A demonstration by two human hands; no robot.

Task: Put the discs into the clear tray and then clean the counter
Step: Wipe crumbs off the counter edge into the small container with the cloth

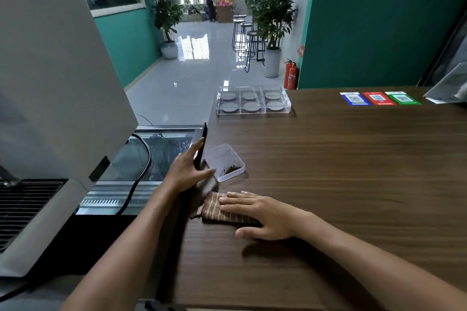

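Six discs (251,106) sit in the tray (288,108) at the table's (353,171) far edge; right hand (262,214) presses flat on a cloth (222,212), left hand (188,169) open beside a box (224,162) of crumbs. Wiping likely comes next.

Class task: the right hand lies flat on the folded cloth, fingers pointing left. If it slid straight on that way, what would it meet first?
Probably the counter's left edge: the right hand presses the brown cloth, which reaches almost there. Nothing else seems to lie in that line.
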